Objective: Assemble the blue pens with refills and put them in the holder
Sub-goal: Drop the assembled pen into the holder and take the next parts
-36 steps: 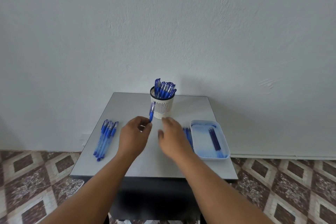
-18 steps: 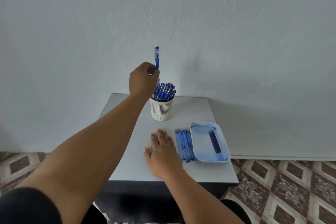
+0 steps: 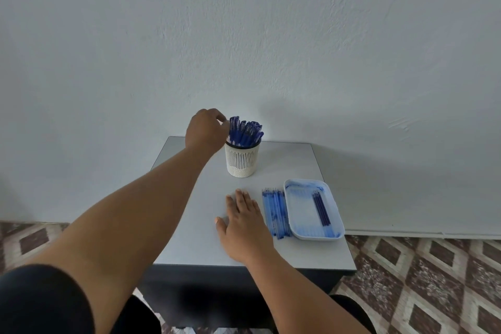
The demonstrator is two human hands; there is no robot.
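Blue plastic dominates the single head view: a cluster of capped blue pens (image 3: 245, 131) stands upright in a white slotted cylindrical holder (image 3: 242, 160) near the back of a pale grey tabletop (image 3: 287, 163). The left hand (image 3: 205, 130) reaches across to the holder's rim, its fingers curled at the leftmost pen in the cluster; whether they pinch that pen or have just let go cannot be told, since the fingertips are hidden behind the knuckles. The right hand (image 3: 245, 225) lies flat on the table, fingers straight and together, holding nothing. Just beside its fingers lies a row of translucent blue refills (image 3: 275, 211), side by side and touching the edge of a shallow white rectangular tray (image 3: 332, 209) stained with blue ink. A few darker refills (image 3: 321, 209) rest inside the tray.

The holder looks nearly full, so the pen at its edge may not seat deep enough and could lean out or tip over the rim. The left wrist sits close against the holder's side; a careless withdrawal could knock the light cup over and spill the finished pens. The right hand, if it slides sideways, could scatter the loose refills off the table's front edge, and the ink-stained tray could smear the fingers.
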